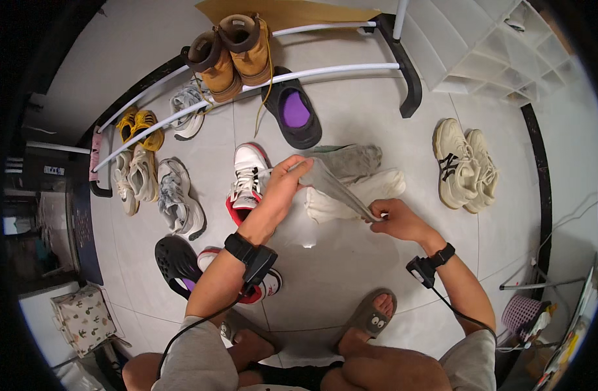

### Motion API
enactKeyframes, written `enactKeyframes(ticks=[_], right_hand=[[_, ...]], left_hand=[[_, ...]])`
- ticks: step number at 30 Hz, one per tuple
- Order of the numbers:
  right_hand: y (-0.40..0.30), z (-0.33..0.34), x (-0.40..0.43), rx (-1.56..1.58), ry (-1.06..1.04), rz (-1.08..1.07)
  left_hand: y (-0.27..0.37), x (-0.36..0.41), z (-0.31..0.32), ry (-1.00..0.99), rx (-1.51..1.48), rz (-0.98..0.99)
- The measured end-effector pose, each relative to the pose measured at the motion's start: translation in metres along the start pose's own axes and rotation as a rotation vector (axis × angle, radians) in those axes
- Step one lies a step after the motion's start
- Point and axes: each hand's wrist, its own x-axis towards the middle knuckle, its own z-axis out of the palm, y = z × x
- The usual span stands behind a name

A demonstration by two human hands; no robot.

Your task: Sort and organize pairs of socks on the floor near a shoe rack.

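Observation:
A thin grey sock [335, 188] is stretched between my two hands above the floor. My left hand [290, 178] pinches one end, and my right hand [395, 219] grips the other, lower end. Under and behind it lie a white sock [328, 203] and a darker grey sock [350, 161] on the tiles. Beside my left hand stands a white high-top sneaker [245, 176] with red lining, partly hidden by the forearm. A second red-and-white sneaker [269, 286] shows below that forearm. Beyond the socks is a black clog [299, 115] with a purple insole.
A shoe rack [338, 68] with white bars spans the far side, holding tan boots [250, 49]. Several shoes, including a grey-white sneaker [179, 195] and another black clog [174, 261], are at left. Cream sneakers [458, 168] stand at right, below a white cubby shelf [494, 58].

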Motion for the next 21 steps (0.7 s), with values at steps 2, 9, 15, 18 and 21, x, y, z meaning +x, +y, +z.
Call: enactKeyframes(ticks=[2,9,15,18,21], right_hand=[[-0.005,0.0,0.005,-0.253,-0.071,0.077],[-0.006,-0.038,0.027,0.395,0.274,0.195],[0.013,-0.054,0.06,0.71,0.291,0.098],[0.012,-0.04,0.071,0.351,0.17,0.056],[0.023,-0.026,0.076,0.453,0.11,0.11]], left_hand=[[-0.003,0.008,0.0,0.042,-0.108,-0.031],[-0.02,0.026,-0.026,0.039,0.01,-0.077],[-0.03,0.035,-0.003,0.092,-0.124,0.026],[-0.027,0.049,-0.003,0.208,-0.24,0.055],[-0.026,0.06,-0.006,0.334,-0.157,0.059]])
